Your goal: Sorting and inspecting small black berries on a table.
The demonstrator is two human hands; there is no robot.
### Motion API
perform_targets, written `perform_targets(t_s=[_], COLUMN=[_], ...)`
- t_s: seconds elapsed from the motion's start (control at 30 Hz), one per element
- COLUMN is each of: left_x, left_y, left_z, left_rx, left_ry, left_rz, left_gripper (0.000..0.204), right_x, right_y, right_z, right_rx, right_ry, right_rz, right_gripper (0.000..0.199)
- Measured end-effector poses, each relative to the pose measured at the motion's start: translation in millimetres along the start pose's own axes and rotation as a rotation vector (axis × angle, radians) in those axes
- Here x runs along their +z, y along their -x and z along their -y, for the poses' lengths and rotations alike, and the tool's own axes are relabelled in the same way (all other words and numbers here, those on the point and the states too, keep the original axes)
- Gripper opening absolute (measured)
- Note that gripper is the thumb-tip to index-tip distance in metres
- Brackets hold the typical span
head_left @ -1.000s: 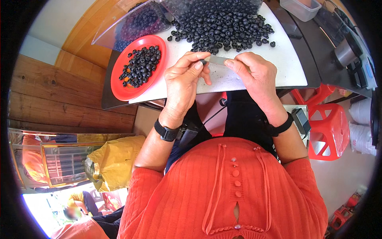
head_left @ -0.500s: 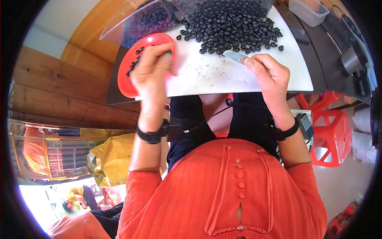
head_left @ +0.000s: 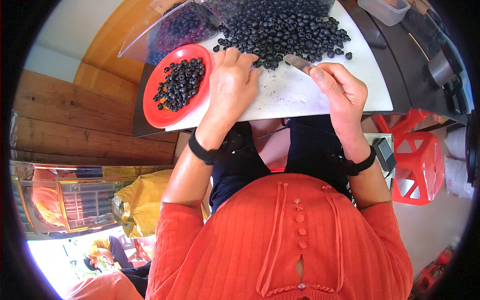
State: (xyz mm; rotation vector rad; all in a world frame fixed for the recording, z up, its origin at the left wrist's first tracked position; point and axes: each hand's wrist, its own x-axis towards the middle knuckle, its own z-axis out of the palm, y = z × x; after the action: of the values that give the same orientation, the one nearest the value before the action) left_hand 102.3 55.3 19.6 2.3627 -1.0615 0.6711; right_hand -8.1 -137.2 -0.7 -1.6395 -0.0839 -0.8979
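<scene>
A heap of small black bead-like balls [head_left: 280,37], many showing a ring-like opening, lies on a white board [head_left: 295,95]. My left hand [head_left: 232,82] is at the heap's near left edge. Its thumb and forefinger are apart beside a ball at the fingertips, and the other fingers are curled. My right hand [head_left: 342,90] grips a small knife [head_left: 298,63] with a flat, shiny blade. The blade points left, over the near edge of the heap; its handle is hidden in my fist. A red plate [head_left: 151,97] left of my left hand holds several of these black balls.
Behind the plate stands a clear plastic bin [head_left: 150,35] with more dark balls. A clear tub [head_left: 387,12] and a metal cup [head_left: 442,72] are on the dark table at right. A red stool [head_left: 422,167] stands on the floor. Dark crumbs dot the board.
My left hand has moved right from above the red plate to the heap's edge, uncovering the balls on the plate. My right hand still holds the knife, its blade slightly turned.
</scene>
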Motion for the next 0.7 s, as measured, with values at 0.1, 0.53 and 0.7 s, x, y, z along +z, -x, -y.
perform_targets(t_s=[0.1, 0.53, 0.7], left_x=[13.2, 6.3, -11.3], left_y=[-7.5, -7.7, 14.9], left_z=[7.9, 14.3, 5.1], left_rx=[0.007, 0.082, 0.119], left_ry=[-0.051, -0.068, 0.032], left_rz=[0.003, 0.059, 0.105], left_gripper=[0.020, 0.017, 0.018], right_x=[-1.8, -5.1, -3.5], right_y=[0.4, 1.4, 2.6], right_z=[-0.5, -0.5, -5.1], right_rx=[-0.014, -0.077, -0.125], right_ry=[0.017, 0.067, 0.063], right_rz=[0.006, 0.064, 0.070], right_gripper=[0.020, 0.019, 0.018])
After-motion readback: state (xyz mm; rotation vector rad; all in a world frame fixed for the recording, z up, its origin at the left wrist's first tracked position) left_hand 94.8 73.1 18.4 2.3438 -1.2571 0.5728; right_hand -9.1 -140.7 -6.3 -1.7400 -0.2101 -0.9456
